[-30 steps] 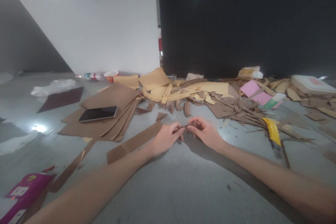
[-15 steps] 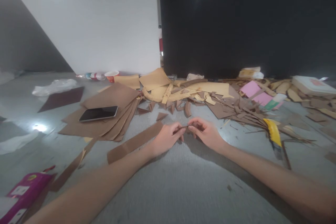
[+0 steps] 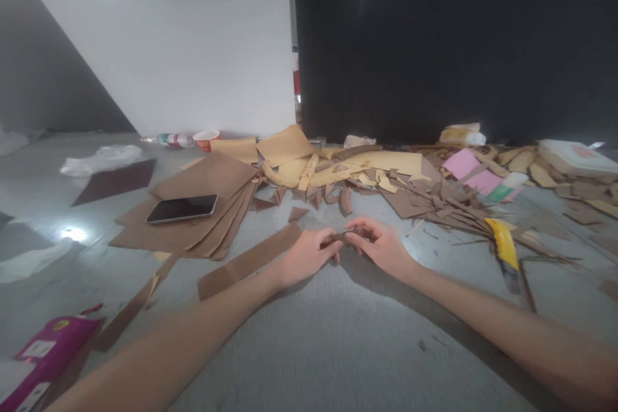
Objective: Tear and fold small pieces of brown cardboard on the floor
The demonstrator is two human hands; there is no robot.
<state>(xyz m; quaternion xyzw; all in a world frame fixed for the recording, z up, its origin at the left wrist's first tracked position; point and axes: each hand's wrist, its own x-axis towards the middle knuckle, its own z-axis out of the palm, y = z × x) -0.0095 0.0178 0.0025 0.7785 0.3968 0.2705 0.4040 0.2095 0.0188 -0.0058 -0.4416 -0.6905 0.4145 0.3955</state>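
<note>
Between my two hands is a small piece of brown paper [image 3: 340, 237], pinched at both ends above the grey tabletop. My left hand [image 3: 311, 254] is closed on its left end, thumb and fingers pressed together. My right hand [image 3: 379, 246] grips the right end with thumb and fingertips. How the piece is folded is too small to make out, and the fingers cover part of it. A long brown paper strip [image 3: 248, 262] lies beside my left hand. Just beyond the hands are small brown folded triangles [image 3: 298, 213] and a curved brown piece [image 3: 346, 200].
A phone [image 3: 182, 208] rests on stacked brown sheets [image 3: 145, 236] at the left. A yellow-handled cutter [image 3: 502, 241] lies right, near brown scraps [image 3: 449, 203] and a glue stick [image 3: 506, 187]. Tan paper [image 3: 284, 145] is piled at the back. A purple box [image 3: 58, 351] sits near left.
The hands stay almost in place, still pinching the piece. Slightly more of the brown paper shows between the fingers now.
</note>
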